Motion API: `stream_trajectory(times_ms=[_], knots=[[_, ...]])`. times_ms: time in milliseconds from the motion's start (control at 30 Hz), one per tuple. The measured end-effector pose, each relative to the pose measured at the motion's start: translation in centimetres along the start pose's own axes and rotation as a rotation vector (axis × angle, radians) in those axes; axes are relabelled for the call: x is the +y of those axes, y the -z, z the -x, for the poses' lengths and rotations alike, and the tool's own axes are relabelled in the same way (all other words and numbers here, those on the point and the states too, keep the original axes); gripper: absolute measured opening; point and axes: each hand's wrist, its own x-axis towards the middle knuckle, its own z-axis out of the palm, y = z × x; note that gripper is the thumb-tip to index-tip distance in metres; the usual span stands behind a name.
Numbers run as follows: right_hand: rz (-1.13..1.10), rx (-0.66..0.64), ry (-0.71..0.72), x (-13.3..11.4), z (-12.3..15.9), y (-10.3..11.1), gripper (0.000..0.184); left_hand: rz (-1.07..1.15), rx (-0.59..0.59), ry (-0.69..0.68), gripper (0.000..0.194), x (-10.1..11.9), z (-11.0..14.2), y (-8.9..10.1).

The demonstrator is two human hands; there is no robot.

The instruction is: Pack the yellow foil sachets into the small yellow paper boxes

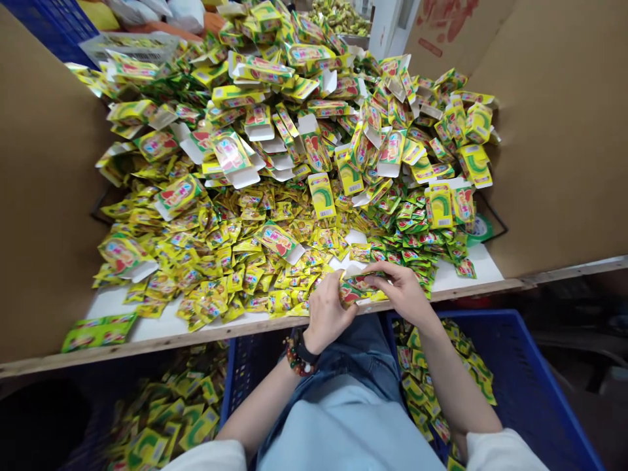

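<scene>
The left hand (326, 314) and right hand (400, 291) pinch one yellow-green printed packet (360, 288) between fingers and thumbs, at the front edge of the white table (464, 275). Left to right: one blue crate (240, 373) holding packets, a large heap of packets and opened cartons (275, 157) — too many to count — and a second blue crate (515, 366), packets inside too.

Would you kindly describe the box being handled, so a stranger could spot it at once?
At the white table's edge, the left hand and right hand meet. Between them is a yellow-green carton with a white flap, the only one held.
</scene>
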Motion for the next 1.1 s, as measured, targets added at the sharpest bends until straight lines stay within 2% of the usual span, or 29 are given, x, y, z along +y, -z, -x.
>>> stream_trajectory(times_ms=[100,233,400,500,567,633,733,767,800,867,933,967,1033,1100], knots=[[0.297,-0.061,0.063,-0.7,0.0,-0.3,0.019,-0.009,-0.03,-0.059,0.062,-0.2,0.0,-0.4],[0.622,-0.001,0.195,-1.1,0.9,-2.8,0.028,0.099,-0.029,-0.087,0.059,-0.6,0.4,-1.0],[0.55,0.278,0.437,1.2,1.6,-5.6,0.038,0.21,0.121,-0.079,0.069,-1.4,1.2,-2.0],[0.56,0.353,0.532,2.4,2.3,-6.4,0.028,0.214,0.163,-0.079,0.07,-1.9,1.7,-2.3],[0.552,0.341,0.506,2.6,3.0,-6.7,0.026,0.208,0.164,-0.098,0.063,-2.1,1.9,-2.5],[0.462,0.335,0.418,2.6,3.6,-6.9,0.028,0.206,0.179,-0.125,0.059,-2.4,2.2,-2.8],[0.185,0.417,0.183,2.8,4.1,-6.7,0.044,0.206,0.245,-0.184,0.062,-2.8,2.5,-3.3],[0.075,0.408,0.09,3.0,4.1,-6.7,0.051,0.201,0.267,-0.216,0.061,-2.9,2.6,-3.5],[-0.035,0.359,0.008,3.2,4.0,-6.6,0.055,0.191,0.281,-0.25,0.059,-3.0,2.6,-3.7],[-0.213,0.181,-0.099,3.4,3.9,-6.5,0.049,0.166,0.275,-0.285,0.057,-2.9,2.6,-3.9],[-0.269,0.055,-0.101,3.3,3.9,-6.6,0.042,0.151,0.237,-0.237,0.061,-2.7,2.5,-3.8],[-0.248,0.04,-0.072,3.1,4.0,-6.6,0.039,0.145,0.212,-0.2,0.061,-2.6,2.4,-3.7],[-0.166,0.089,-0.014,2.7,4.1,-6.8,0.034,0.134,0.16,-0.149,0.054,-2.3,2.2,-3.4],[-0.106,0.178,-0.02,2.5,4.0,-7.1,0.031,0.122,0.126,-0.146,0.047,-2.1,2.1,-3.2]])
